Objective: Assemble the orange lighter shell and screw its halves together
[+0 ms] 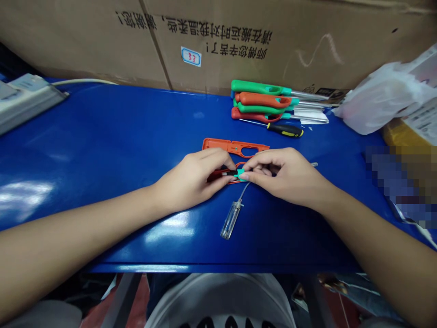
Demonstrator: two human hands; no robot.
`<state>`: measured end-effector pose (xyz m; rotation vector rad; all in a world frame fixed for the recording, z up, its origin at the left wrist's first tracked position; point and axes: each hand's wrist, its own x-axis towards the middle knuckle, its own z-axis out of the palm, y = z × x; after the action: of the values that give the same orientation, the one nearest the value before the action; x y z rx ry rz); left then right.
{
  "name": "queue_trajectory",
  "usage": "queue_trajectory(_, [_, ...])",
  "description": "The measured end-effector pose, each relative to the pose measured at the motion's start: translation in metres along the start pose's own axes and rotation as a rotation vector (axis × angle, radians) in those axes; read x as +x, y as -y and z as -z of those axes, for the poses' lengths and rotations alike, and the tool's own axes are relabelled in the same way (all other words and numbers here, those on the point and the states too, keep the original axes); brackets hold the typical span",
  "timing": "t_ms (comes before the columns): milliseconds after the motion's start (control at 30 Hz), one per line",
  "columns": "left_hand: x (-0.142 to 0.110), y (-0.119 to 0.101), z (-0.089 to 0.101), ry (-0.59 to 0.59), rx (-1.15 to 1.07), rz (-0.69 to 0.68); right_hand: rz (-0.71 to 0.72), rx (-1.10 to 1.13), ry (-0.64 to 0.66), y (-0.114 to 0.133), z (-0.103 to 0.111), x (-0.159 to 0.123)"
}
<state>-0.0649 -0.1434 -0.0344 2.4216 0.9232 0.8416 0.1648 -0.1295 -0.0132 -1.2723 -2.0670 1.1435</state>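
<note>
My left hand (206,172) is closed in a pinch over a small black part (232,173), just left of a teal trigger piece (241,173). On the other side, the thumb and fingers of my right hand (282,175) pinch that teal trigger. Beneath both hands lies an orange lighter half-shell (234,182), largely covered by my fingers. Another orange half-shell (223,145) rests just behind them, its oval opening to the right. A clear lighter fuel tank (230,221) lies on the table in front, and its thin tube runs up under my right hand.
Several stick lighters (262,101) in green, orange and red lie at the back, beside a black-and-yellow screwdriver (285,130). A cardboard box (102,50) forms the rear wall. White plastic bags (382,98) stand at right, a power strip (29,98) at left on the blue table (102,150).
</note>
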Motion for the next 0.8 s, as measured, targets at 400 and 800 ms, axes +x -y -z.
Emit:
queue_trajectory(400, [-0.0011, -0.0012, -0.0011, 0.004, 0.041, 0.003, 0.070, -0.228, -0.020, 0.0017, 0.0011, -0.0043])
queue_trajectory(800, [-0.0011, -0.0003, -0.0014, -0.016, 0.019, -0.013, 0.230, -0.269, 0.033, -0.0018, 0.0043, -0.0030])
